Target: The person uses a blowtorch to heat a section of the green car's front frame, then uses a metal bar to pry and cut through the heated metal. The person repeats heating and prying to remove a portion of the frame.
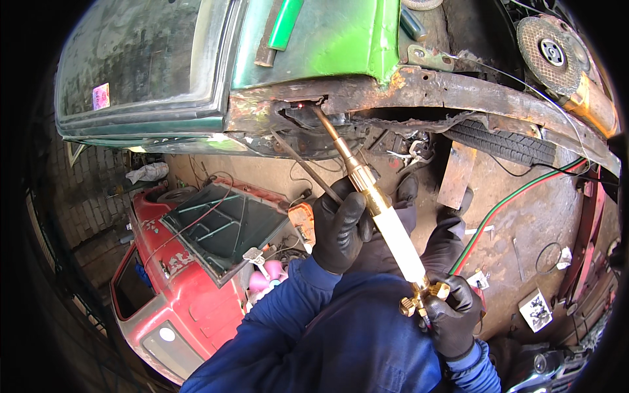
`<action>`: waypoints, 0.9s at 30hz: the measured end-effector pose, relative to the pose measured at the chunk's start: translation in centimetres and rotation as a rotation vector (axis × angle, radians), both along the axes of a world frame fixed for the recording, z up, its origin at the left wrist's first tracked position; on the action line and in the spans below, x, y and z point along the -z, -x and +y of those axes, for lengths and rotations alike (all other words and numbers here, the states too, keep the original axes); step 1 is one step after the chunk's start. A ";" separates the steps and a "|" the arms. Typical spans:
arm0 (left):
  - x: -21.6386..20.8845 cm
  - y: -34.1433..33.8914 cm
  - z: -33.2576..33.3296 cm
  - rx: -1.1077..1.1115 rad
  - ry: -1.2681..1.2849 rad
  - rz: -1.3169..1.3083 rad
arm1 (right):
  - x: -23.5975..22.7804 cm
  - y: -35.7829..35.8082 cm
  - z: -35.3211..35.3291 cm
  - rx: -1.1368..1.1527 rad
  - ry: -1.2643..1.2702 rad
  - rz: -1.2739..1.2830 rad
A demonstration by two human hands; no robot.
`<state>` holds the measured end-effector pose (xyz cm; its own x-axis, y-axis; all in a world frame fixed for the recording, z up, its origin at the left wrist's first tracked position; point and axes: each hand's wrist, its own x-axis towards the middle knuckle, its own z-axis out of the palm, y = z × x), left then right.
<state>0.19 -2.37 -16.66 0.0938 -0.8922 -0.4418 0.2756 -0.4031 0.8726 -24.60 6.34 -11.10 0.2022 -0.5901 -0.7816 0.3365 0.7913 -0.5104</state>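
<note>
A gas torch [401, 245] with a white grip, brass fittings and a long copper tip slants up across the middle. My right hand [455, 318], in a black glove, is closed round its lower end beside the brass valve knobs [424, 298]. My left hand [341, 229], gloved too, is closed on a thin metal rod [306, 164] and sits against the torch's brass neck. The rod's far end points to the car body's lower edge. At a rusty, torn seam [298, 112] of the green car body [321, 56], a small spot glows red near the torch tip.
A green-handled tool [285, 26] lies on the green panel. An angle grinder [560, 56] rests at the upper right. Red and green hoses [488, 219] cross the floor at right. A red vehicle body [187, 281] stands at left, a dark panel [223, 226] against it.
</note>
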 end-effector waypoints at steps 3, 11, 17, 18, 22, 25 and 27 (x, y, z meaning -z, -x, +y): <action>-0.1 0.2 0.2 -0.072 0.007 -0.021 | 0.1 -0.1 0.3 0.006 0.045 0.030; -0.4 -2.2 -1.5 -0.422 -0.010 -0.332 | 0.6 2.5 2.1 0.014 0.213 0.259; -1.2 -2.4 -4.7 -0.548 0.121 -0.420 | 0.5 5.6 2.4 -0.063 0.157 0.363; -1.4 -2.3 -5.2 -0.574 0.117 -0.436 | 0.4 6.1 2.3 -0.073 0.150 0.370; -1.3 -1.3 -6.4 -0.654 0.134 -0.446 | 0.0 8.2 1.8 -0.105 0.150 0.391; -0.9 -0.7 -6.8 -0.695 0.160 -0.444 | -0.4 9.9 1.6 -0.106 0.144 0.375; -0.5 -0.3 -7.1 -0.719 0.169 -0.454 | -0.5 10.8 1.5 -0.117 0.264 0.405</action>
